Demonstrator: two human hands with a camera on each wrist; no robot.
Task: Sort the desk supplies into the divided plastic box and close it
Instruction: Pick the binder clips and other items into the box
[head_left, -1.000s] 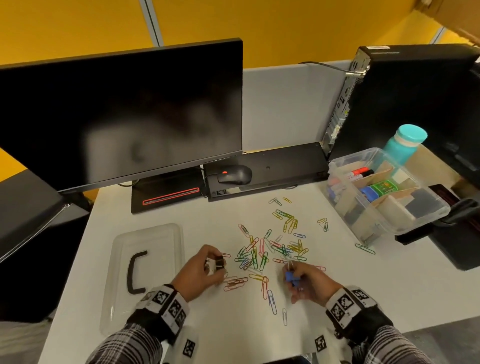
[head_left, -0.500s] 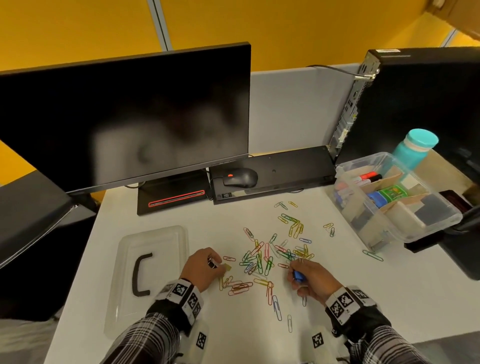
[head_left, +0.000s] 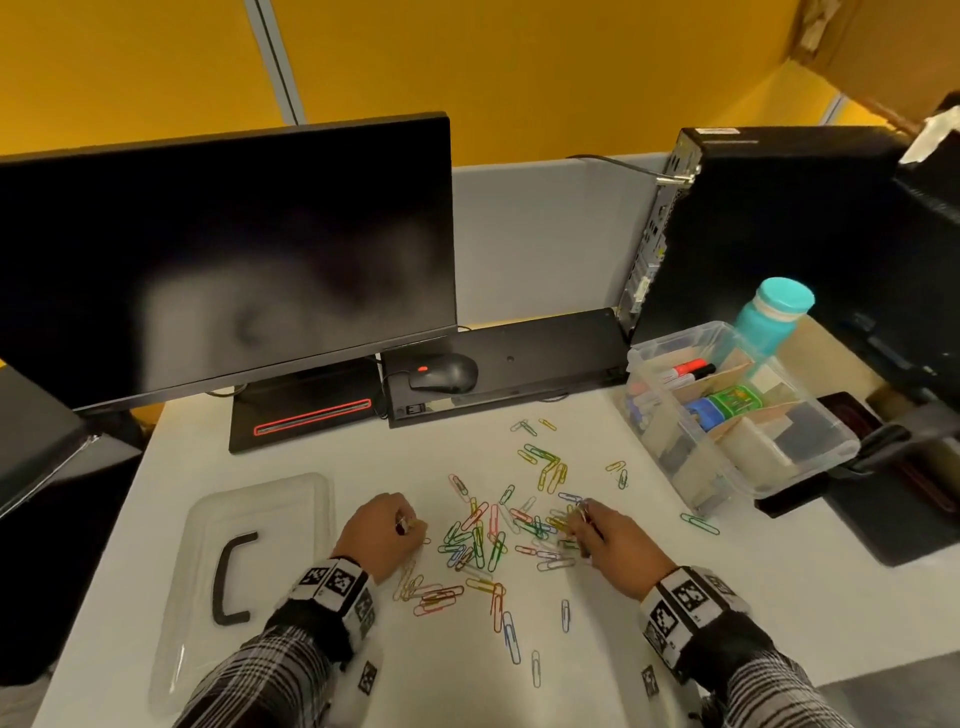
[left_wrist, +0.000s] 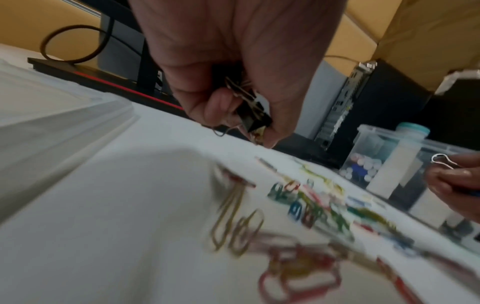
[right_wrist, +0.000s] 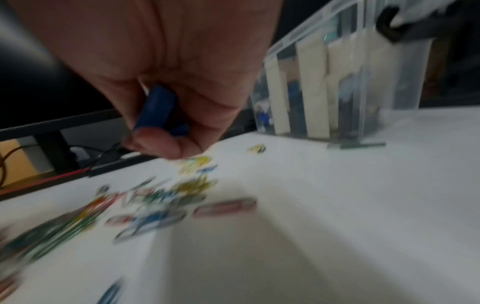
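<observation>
Several coloured paper clips (head_left: 488, 540) lie scattered across the white desk (head_left: 779, 597) between my hands. My left hand (head_left: 384, 535) sits at the pile's left edge, fingers curled round a black binder clip (left_wrist: 253, 111) and some paper clips. On the pile's right side my right hand (head_left: 608, 535) grips a blue binder clip (right_wrist: 155, 108) in its curled fingers, with a wire clip (left_wrist: 441, 162) at its fingertips. The clear divided box (head_left: 737, 421) stands open at the right, holding markers, a green-labelled item and cardboard dividers. Its clear lid (head_left: 249, 566) with a black handle lies flat at the left.
A black monitor (head_left: 223, 265) and its base (head_left: 306, 410) stand at the back, with a mouse (head_left: 441, 371) on a black slab. A computer tower (head_left: 769, 228) and a teal bottle (head_left: 774, 317) stand behind the box. More clips (head_left: 511, 634) lie near the front edge.
Both hands have moved away from me, deeper into the clip pile; the right hand has shifted further right and forward. Each keeps hold of its binder clip.
</observation>
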